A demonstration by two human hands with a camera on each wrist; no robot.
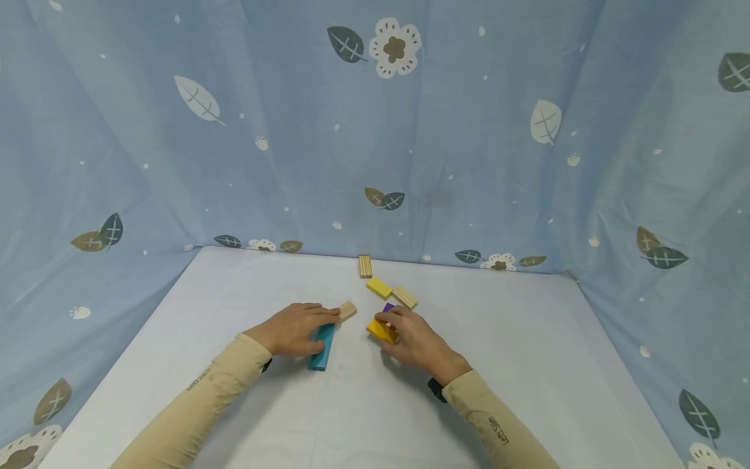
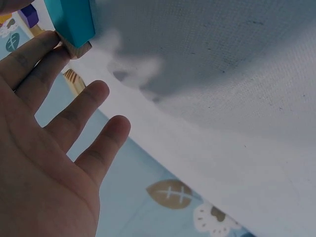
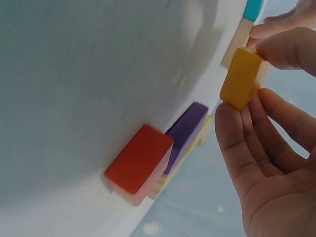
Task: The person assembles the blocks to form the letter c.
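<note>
My left hand (image 1: 293, 329) holds a teal block (image 1: 319, 357) between thumb and fingers. A plain wooden block (image 1: 347, 311) lies at the teal block's far end, and in the left wrist view the fingertips (image 2: 52, 38) touch near where the two meet. My right hand (image 1: 420, 342) pinches a yellow-orange block (image 3: 241, 79) by its ends, thumb on one side and fingers on the other. Close to it are a purple block (image 3: 186, 133) and a red block (image 3: 140, 160); the red one is hidden in the head view.
Farther back on the white table (image 1: 498, 339) are a yellow block (image 1: 379, 288), a striped wooden block (image 1: 405, 297) and another striped one (image 1: 365, 266) near the back edge. A blue patterned curtain (image 1: 293, 150) surrounds the back and sides.
</note>
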